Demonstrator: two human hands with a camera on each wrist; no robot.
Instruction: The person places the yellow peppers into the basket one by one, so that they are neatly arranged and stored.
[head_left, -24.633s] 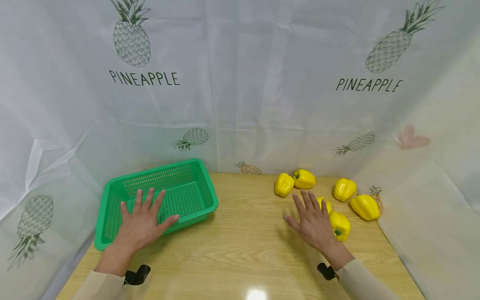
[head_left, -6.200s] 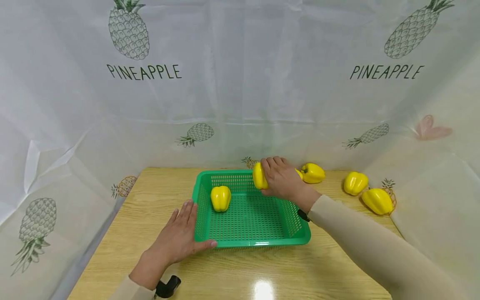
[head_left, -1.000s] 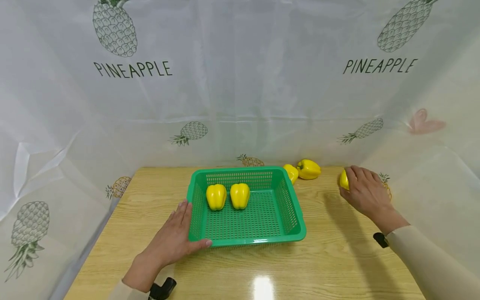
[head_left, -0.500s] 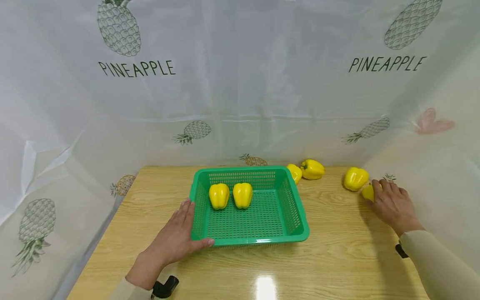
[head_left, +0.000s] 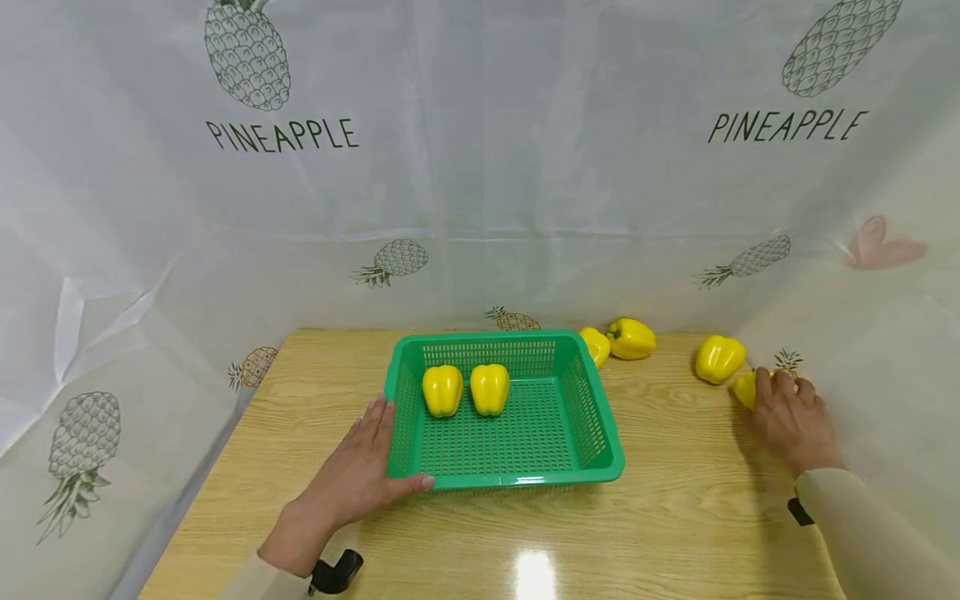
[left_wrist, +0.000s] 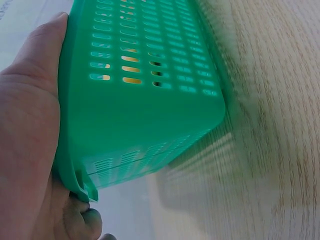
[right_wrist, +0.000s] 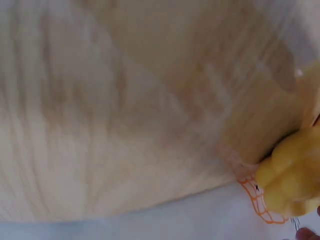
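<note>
Pale sheeting (head_left: pixel 540 175) w/ pineapple prints hangs round the back & sides of a wood-grain table (head_left: pixel 660 483). Near its R edge, my R hand (head_left: pixel 798 421) has its fingers bent over a yellow pepper (head_left: pixel 744 389); thumb's hidden & the hand's a bit blurred, so can't tell how firm the hold is. Pepper sits close to the sheeting, mostly under my fingers. Skin looks smooth & v. glossy, so I'd expect it slick, stiff-walled & prob. light for its bulk; not v. fragile, but a pinch near one end could squirt it loose. Best hold, I'd say: palm over top, fingers down one flank, thumb opp., across the widest bit, tips in the grooves btwn lobes. Just beside it is a second pepper (head_left: pixel 720 359), easy to nudge. Further L, near the back edge, there's a third pepper (head_left: pixel 632 338) & a fourth pepper (head_left: pixel 597 345), the latter part-hidden by the green basket (head_left: pixel 495 481). Inside, in its L half, are two peppers (head_left: pixel 490 389), side by side. Basket looks like thin plastic, prob. light & apt to skid; my L hand (head_left: pixel 352 467), fingers straight, lies along its L end, thumb at the near rim: good spot to steady it.
</note>
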